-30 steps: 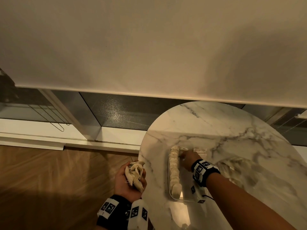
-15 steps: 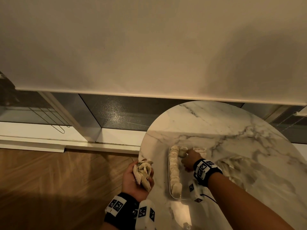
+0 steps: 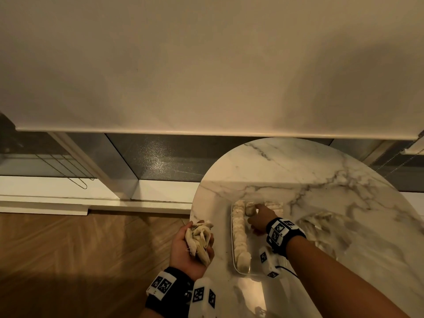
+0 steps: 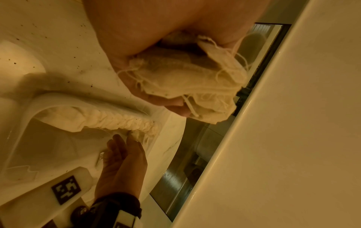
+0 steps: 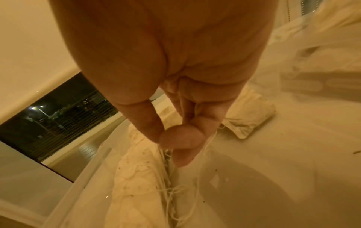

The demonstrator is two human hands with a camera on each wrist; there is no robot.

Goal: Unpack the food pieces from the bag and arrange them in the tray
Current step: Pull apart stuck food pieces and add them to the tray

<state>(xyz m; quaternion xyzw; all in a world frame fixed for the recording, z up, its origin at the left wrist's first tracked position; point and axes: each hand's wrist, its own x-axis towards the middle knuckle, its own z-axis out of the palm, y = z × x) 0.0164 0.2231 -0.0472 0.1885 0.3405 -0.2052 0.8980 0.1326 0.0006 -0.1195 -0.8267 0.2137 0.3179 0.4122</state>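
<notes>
My left hand (image 3: pixel 183 251) hovers off the table's left edge and grips a bunch of small cream cloth pouches (image 3: pixel 200 238) with loose threads; they also show in the left wrist view (image 4: pixel 185 80). My right hand (image 3: pixel 258 218) reaches into the far end of the clear plastic tray (image 3: pixel 232 260) and pinches one pouch (image 3: pixel 249 208) by its top between thumb and fingers (image 5: pixel 175 138). A row of pouches (image 3: pixel 238 232) stands along the tray's left wall. One more pouch (image 5: pixel 250 114) lies further right at the tray's far end.
The tray sits on a round white marble table (image 3: pixel 298 171). A crumpled clear plastic bag (image 3: pixel 321 226) lies just right of my right wrist. Wooden floor (image 3: pixel 80 249) is to the left, with a window sill and a lowered blind behind.
My left hand with its bunch of pouches has drifted right, closer to the table edge. The right hand stays at the tray's far end, and the pouch at its fingertips has come into view.
</notes>
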